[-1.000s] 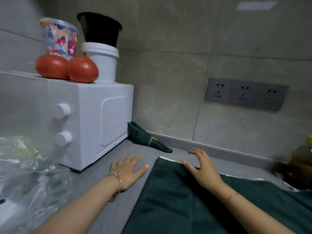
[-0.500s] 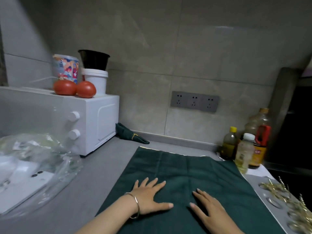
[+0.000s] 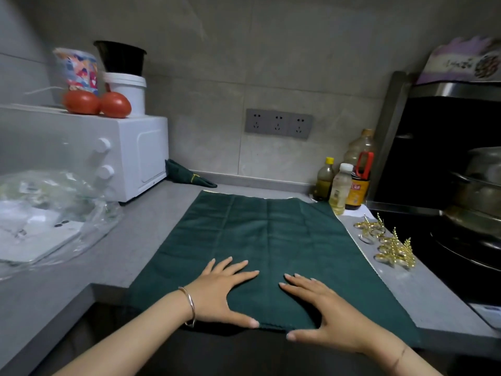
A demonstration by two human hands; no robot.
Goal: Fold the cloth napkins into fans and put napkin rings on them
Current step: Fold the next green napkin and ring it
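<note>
A dark green cloth napkin [image 3: 260, 234] lies spread flat on the grey counter [image 3: 151, 229], its near edge at the counter's front. My left hand [image 3: 222, 289] rests flat on its near part, fingers straight and spread, thumb at the near edge. My right hand [image 3: 322, 308] lies flat beside it, thumb over the near edge. A folded green napkin with a gold ring [image 3: 189, 176] lies at the back by the wall. Several gold napkin rings [image 3: 385, 242] sit on the counter to the right of the cloth.
A white oven [image 3: 108, 150] stands at the left with two tomatoes [image 3: 97, 103] and cups on top. A clear plastic bag [image 3: 48, 213] lies before it. Bottles [image 3: 344, 183] stand at the back right. A stove with pots [image 3: 466, 218] is at the right.
Both hands slid from the cloth's far left corner back to its near edge, smoothing it. The view pulled back and now shows the rings and stove.
</note>
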